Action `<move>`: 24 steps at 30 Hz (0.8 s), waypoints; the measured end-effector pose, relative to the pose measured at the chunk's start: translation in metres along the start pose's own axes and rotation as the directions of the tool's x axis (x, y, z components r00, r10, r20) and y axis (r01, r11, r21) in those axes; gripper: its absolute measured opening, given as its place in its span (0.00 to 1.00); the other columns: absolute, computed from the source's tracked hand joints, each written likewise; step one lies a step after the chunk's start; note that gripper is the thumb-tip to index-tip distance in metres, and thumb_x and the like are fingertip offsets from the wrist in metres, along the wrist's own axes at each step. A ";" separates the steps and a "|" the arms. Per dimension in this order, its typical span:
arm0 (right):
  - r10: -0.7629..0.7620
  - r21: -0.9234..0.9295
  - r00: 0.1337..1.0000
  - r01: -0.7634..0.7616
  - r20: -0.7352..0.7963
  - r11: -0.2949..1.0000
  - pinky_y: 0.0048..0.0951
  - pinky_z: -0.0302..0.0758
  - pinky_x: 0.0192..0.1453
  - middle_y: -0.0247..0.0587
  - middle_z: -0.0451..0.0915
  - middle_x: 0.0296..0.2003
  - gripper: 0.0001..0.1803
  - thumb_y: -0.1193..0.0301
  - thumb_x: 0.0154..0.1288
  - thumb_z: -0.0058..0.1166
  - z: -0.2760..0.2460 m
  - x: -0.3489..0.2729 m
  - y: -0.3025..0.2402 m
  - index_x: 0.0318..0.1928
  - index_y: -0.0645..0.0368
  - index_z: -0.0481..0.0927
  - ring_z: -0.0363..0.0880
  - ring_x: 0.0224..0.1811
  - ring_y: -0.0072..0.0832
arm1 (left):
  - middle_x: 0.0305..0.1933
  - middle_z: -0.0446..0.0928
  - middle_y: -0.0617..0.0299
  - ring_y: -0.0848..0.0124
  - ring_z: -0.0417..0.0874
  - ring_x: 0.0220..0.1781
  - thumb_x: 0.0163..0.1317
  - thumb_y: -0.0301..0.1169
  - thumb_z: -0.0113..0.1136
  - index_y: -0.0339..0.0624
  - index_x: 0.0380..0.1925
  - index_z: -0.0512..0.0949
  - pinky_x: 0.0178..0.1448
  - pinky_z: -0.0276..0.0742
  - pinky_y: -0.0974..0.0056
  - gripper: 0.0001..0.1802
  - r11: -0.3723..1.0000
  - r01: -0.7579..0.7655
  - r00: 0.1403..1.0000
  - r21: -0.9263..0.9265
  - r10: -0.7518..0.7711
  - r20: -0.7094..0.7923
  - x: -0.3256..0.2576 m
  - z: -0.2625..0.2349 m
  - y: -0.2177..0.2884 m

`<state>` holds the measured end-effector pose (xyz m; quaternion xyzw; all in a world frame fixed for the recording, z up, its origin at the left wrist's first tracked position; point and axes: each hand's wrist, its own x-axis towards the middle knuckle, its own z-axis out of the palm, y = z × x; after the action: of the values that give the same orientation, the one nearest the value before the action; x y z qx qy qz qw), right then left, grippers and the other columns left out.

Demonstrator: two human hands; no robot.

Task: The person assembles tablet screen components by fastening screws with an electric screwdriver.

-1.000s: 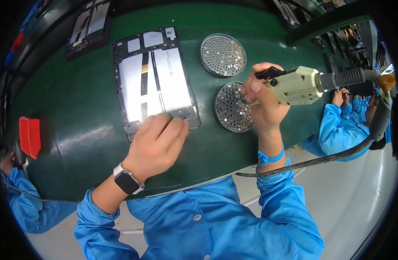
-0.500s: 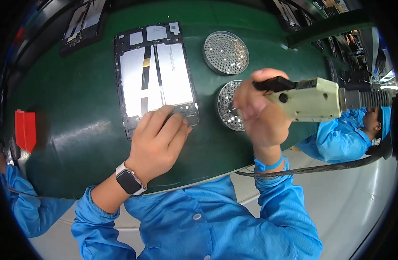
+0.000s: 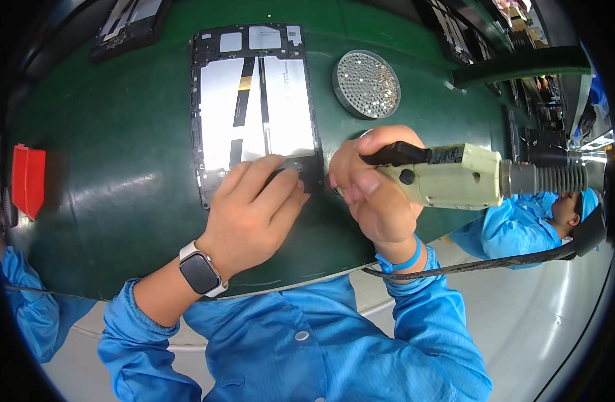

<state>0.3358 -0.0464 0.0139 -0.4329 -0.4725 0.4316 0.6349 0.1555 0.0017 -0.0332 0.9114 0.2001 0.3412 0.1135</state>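
Head view shows an opened tablet (image 3: 254, 110) lying back-side up on the green work surface (image 3: 120, 194), its black frame around silvery inner plates with a dark strip down the middle. Its near edge lies under the left hand (image 3: 250, 214), which rests flat on the lower corner, fingers (image 3: 267, 181) stretched out and held close together, pressing down. A smartwatch (image 3: 200, 271) with a pale band sits on that wrist. Just to the right, the right hand (image 3: 371, 191) is wrapped around a cream-coloured electric screwdriver (image 3: 448, 175) with a black lever, fingers curled tight around its body; its tip is hidden behind the hand. A blue band (image 3: 401, 258) circles that wrist, and a dark cable (image 3: 481, 264) trails off to the right. Beyond the hands lies a round perforated screw tray (image 3: 365, 84). Far left, at the table's edge, sits a red bin (image 3: 27, 181).
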 end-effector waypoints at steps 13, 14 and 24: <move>-0.045 -0.050 0.999 0.044 -0.017 0.998 0.26 0.71 0.30 0.35 0.73 0.23 0.18 0.78 0.59 0.56 -0.007 -0.001 0.002 0.51 0.67 0.74 0.70 0.23 0.20 | 0.42 0.79 0.57 0.58 0.80 0.51 0.49 0.26 0.70 0.35 0.32 0.83 0.44 0.78 0.56 0.10 1.000 0.004 1.000 0.017 -0.003 -0.025 0.001 0.003 0.003; -0.127 0.129 0.992 0.129 -0.023 0.983 0.21 0.72 0.30 0.35 0.77 0.26 0.18 0.82 0.59 0.57 -0.013 0.001 0.006 0.52 0.69 0.75 0.73 0.25 0.18 | 0.42 0.79 0.57 0.58 0.80 0.51 0.49 0.26 0.70 0.35 0.32 0.83 0.44 0.78 0.56 0.10 1.000 -0.002 1.000 0.011 0.003 -0.031 0.000 0.003 0.003; -0.253 -0.030 0.936 0.254 -0.246 0.967 0.29 0.70 0.28 0.38 0.71 0.22 0.17 0.79 0.61 0.51 -0.070 -0.015 0.003 0.51 0.69 0.73 0.67 0.21 0.23 | 0.41 0.80 0.57 0.57 0.81 0.49 0.47 0.23 0.72 0.35 0.33 0.83 0.43 0.78 0.56 0.11 1.000 0.002 1.000 -0.011 -0.002 -0.016 0.002 0.002 0.001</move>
<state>0.4006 -0.0695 -0.0049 -0.4181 -0.4409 0.2895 0.7396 0.1586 0.0013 -0.0331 0.9078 0.1999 0.3497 0.1170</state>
